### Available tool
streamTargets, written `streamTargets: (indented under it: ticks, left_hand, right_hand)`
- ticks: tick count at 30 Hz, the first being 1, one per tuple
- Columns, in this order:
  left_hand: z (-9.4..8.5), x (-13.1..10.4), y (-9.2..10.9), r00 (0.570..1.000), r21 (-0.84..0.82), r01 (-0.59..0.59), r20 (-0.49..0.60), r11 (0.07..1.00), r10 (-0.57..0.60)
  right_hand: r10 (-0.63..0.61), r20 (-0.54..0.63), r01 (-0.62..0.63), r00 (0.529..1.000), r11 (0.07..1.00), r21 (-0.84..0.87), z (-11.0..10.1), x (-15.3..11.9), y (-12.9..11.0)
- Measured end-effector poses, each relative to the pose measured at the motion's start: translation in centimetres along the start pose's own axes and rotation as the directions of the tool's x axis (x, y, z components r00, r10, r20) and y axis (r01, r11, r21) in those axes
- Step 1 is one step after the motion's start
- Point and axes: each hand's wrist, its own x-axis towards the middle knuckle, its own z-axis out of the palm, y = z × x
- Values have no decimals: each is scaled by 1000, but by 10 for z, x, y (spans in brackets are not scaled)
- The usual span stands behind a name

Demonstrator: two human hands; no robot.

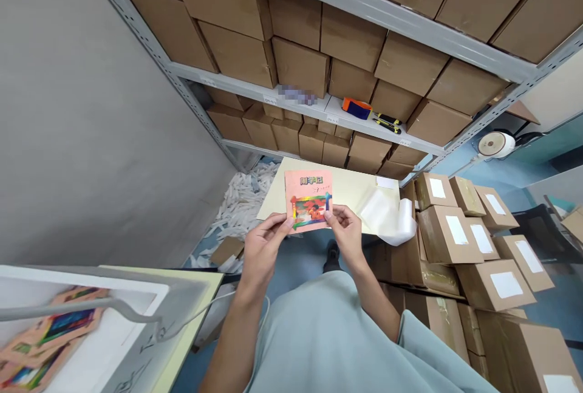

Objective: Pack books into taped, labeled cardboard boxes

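A pink booklet with a colourful framed picture and printed characters on its cover is held upright in front of me. My left hand pinches its lower left corner between thumb and fingers. At the lower right corner my right hand grips it the same way. Behind the booklet lies a cream tabletop, with a roll of clear plastic wrap at its right end. Similar pink booklets lie in a white box at the lower left.
Shelves with brown cartons rise ahead, with cutter knives and an orange and blue item on one shelf. Labelled cartons are stacked at right. White paper scraps cover the floor by the grey wall.
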Motion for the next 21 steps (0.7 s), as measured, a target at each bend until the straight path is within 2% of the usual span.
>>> streamTargets:
  ticks: [3, 5, 6, 8, 10, 12, 13, 14, 15, 17, 19, 21]
  left_hand:
    - [21, 17, 5, 993, 79, -115, 9, 990, 114]
    - [38, 31, 8, 973, 163, -225, -6, 961, 229]
    - [47, 38, 10, 952, 222, -295, -16, 930, 306]
    - [67, 52, 9, 873, 369, -453, -2, 811, 488]
    - [88, 64, 2, 747, 497, -602, 74, 625, 660]
    - [108, 75, -8, 631, 552, -699, 176, 455, 755]
    - [117, 80, -12, 604, 551, -725, 222, 412, 765]
    - [124, 86, -17, 608, 547, -733, 258, 406, 751]
    - [130, 93, -19, 641, 549, -716, 271, 432, 718]
    - [136, 110, -20, 761, 579, -598, 192, 555, 620]
    - [138, 129, -15, 877, 575, -409, 34, 708, 479]
    - [139, 148, -9, 959, 487, -235, -26, 841, 282]
  right_hand:
    - [-157, -133, 145, 979, 985, -98, -5, 24, -4]
    - [-321, -206, 273, 924, 934, -231, -7, 40, -10]
    - [-379, -193, 321, 905, 906, -275, -7, 49, -13]
    - [-415, -97, 377, 905, 885, -273, -6, 66, -17]
    - [-381, -25, 368, 924, 906, -208, -5, 86, -17]
    - [-322, -44, 312, 946, 936, -163, -7, 107, -12]
    - [-288, -69, 275, 955, 949, -151, -11, 118, -10]
    - [-252, -87, 238, 964, 960, -144, -16, 128, -8]
    - [-218, -94, 205, 971, 969, -138, -23, 139, -7]
    - [-160, -73, 151, 984, 982, -116, -39, 158, -7]
    - [-106, -28, 103, 994, 992, -79, -56, 175, -9]
    - [-58, 14, 58, 998, 997, -43, -68, 190, -11]
